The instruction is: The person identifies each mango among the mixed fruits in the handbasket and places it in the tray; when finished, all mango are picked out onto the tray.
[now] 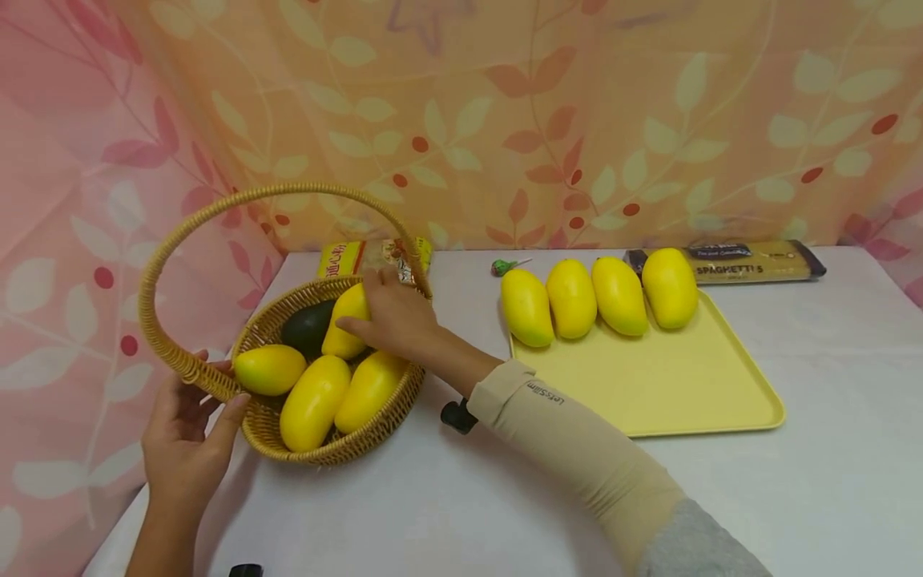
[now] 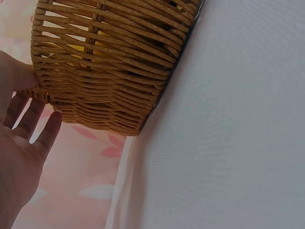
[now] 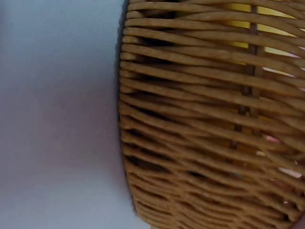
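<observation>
A woven basket (image 1: 339, 457) with a tall hoop handle stands on the left of the table. It holds several yellow mangoes and a dark green avocado-like fruit (image 1: 306, 327). My left hand (image 1: 183, 433) grips the basket at the rim where the handle joins, thumb on the near side; the left wrist view shows that hand (image 2: 21, 143) against the wicker. Reaching over the right rim, my right hand (image 1: 400, 312) holds a mango (image 1: 344, 332) beside the dark fruit, its thumb across the skin; some fingertips are hidden. Only the basket's wicker side (image 3: 205, 105) fills the right wrist view.
A yellow tray (image 1: 671, 385) lies to the right, with several mangoes (image 1: 573, 300) lined along its far edge. Behind it are a spaghetti pack (image 1: 750, 263) and a green-wrapped lollipop (image 1: 505, 267). A yellow-and-red food packet (image 1: 342, 260) lies behind the basket.
</observation>
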The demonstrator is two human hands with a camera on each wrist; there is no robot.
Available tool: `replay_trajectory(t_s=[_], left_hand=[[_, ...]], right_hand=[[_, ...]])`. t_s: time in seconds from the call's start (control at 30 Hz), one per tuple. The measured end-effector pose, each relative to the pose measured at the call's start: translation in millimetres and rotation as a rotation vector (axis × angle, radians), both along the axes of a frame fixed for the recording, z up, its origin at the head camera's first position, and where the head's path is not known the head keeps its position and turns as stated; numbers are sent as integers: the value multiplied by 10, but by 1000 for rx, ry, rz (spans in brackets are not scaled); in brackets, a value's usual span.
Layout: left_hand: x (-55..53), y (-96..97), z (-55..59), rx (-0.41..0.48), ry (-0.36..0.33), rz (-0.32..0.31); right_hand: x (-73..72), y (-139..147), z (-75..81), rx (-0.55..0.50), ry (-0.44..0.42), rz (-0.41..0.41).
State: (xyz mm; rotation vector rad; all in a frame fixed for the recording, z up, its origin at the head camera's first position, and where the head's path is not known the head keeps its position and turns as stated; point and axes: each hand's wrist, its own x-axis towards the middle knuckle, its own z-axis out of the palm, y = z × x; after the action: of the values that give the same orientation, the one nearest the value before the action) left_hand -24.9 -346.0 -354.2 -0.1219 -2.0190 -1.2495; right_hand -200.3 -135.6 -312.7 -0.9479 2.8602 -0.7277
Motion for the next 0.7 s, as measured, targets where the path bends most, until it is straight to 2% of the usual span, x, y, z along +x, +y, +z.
replay_trajectory(t_s=[0.23, 0.33, 0.47, 0.7], left_hand=[[-55, -31, -69, 143, 110, -135], [-49, -23, -72, 173, 114, -150], [-28, -1, -57, 147, 82, -106], [-42, -5, -47, 169, 99, -133]], right_hand=[[-44, -72, -23, -52, -56, 31], [-60, -74, -37, -92, -65, 35], [-91, -71, -60, -163, -45, 52], [-124, -41, -55, -314, -18, 114]])
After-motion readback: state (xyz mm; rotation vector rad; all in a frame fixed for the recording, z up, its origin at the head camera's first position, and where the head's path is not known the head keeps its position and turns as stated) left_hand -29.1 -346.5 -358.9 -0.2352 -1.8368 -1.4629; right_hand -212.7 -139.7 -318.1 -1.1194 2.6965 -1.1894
